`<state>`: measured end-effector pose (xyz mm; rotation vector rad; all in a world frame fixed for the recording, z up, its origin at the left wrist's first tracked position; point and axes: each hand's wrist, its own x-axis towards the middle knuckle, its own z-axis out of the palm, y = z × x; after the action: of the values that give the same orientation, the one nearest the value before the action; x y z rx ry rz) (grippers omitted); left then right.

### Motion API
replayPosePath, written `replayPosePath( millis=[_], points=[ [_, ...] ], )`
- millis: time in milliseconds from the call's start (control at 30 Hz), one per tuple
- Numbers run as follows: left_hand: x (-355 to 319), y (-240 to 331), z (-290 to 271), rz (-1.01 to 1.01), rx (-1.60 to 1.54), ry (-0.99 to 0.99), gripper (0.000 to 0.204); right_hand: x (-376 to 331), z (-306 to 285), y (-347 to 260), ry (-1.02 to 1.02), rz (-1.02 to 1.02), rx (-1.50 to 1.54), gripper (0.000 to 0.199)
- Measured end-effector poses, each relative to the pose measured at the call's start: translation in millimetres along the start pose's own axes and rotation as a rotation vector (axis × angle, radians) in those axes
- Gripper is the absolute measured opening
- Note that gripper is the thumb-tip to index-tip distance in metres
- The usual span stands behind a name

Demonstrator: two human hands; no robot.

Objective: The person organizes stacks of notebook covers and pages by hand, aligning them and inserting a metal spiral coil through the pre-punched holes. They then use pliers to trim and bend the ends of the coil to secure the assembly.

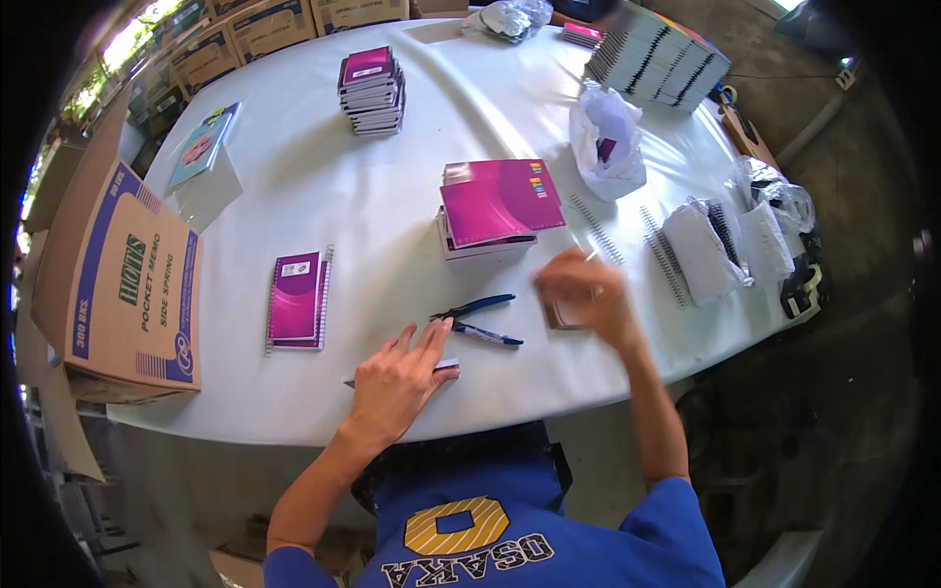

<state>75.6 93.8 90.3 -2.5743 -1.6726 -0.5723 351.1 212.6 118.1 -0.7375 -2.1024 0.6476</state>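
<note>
My left hand [394, 390] lies with fingers stretched out over a thin white paper pad [446, 365] near the table's front edge, covering most of it. Just beyond its fingertips are blue-handled pliers [480, 306], their handles spread apart. My right hand [586, 294] is smeared by motion above a small brown, flat item [559, 316]; whether its fingers hold anything cannot be made out. Ahead, between the hands, sits a stack of purple-covered pads [500, 204], its top cover askew. To the left lie purple spiral notebooks [297, 299].
Wire spiral coils [665, 257] lie at right beside white wrapped bundles [701, 253]. Beyond stand a white plastic bag [606, 162] and a tall notebook stack [657, 61]. Another notebook pile [372, 93] rises at the back. An open cardboard box [137, 274] flanks the left edge.
</note>
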Motion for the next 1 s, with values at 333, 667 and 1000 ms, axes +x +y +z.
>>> replayPosePath(
  millis=[333, 667, 1000],
  points=[
    [2, 0, -5, 0.04, -0.01, -0.015, 0.068, -25, 78, -42, -0.145, 0.267, 0.254, 0.027],
    [0, -4, -6, 0.066, 0.014, -0.1, 0.07, -17, 62, -45, -0.453, 0.232, 0.195, 0.027],
    [2, 1, -9, 0.044, -0.11, -0.09, 0.065, -16, 66, -73, -0.353, 0.071, -0.222, 0.021]
  ],
)
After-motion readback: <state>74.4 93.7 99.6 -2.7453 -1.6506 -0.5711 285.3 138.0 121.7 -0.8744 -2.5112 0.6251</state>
